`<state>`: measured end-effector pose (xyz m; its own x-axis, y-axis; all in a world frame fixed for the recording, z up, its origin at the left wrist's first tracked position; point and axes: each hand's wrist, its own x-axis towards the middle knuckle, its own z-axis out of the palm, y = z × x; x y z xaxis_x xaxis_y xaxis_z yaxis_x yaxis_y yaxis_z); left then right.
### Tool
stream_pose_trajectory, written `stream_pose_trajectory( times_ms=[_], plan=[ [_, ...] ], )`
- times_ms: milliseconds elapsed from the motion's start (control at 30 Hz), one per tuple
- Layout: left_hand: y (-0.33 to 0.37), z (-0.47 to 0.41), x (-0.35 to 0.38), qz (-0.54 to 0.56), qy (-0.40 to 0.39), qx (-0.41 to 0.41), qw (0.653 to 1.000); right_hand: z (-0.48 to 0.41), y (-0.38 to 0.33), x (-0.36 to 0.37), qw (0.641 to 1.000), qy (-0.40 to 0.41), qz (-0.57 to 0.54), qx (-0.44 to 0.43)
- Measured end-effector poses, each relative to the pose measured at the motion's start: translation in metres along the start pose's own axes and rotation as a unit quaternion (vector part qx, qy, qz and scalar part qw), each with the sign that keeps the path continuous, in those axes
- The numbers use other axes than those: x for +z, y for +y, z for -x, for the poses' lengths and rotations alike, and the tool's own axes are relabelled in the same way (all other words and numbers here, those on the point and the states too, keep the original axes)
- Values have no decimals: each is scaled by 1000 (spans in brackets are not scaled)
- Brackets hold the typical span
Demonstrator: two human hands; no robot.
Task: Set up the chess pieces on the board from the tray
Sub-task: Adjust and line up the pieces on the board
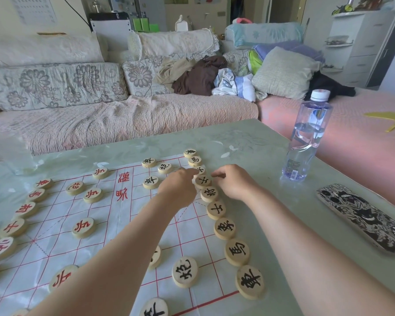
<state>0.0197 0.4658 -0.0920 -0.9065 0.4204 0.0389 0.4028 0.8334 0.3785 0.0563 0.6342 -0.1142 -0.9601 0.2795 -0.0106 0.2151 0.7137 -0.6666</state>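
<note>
A thin paper chess board (123, 224) with red lines lies on the table. Round wooden pieces with black characters (224, 228) run along its right edge, and red-lettered pieces (13, 228) along its left. More pieces of both colours stand further in on the grid. My left hand (179, 187) reaches to the far right corner, its fingertips closed on a black-lettered piece (201, 171) in the edge row. My right hand (234, 182) hovers just right of that row with fingers curled, nothing visible in it.
A water bottle (306, 137) stands at the table's right side, and a patterned phone (363, 217) lies nearer to me. A clear plastic container (12, 153) sits at the far left. A sofa (123, 119) with cushions and clothes runs behind the table.
</note>
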Motion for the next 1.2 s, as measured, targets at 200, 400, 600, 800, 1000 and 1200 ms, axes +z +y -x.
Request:
stream_pose_trajectory(
  times_ms=[200,400,600,800,1000,1200],
  plan=[
    [-4,-3,3,-19,-13,16,1000,-14,-3,2,1000,-18,10,-17],
    [-12,-4,3,11,22,38,999,-15,3,2,1000,-5,-7,-24],
    [-11,-9,5,16,17,46,999,-14,3,6,999,26,-16,-22],
    [-10,-14,6,36,20,22,999,-18,4,7,1000,18,-9,-20],
    [-11,-12,7,35,26,35,998,-18,5,6,1000,7,-15,-25],
    [-16,-16,3,59,34,16,998,-23,1,0,999,26,-26,-21]
  ],
)
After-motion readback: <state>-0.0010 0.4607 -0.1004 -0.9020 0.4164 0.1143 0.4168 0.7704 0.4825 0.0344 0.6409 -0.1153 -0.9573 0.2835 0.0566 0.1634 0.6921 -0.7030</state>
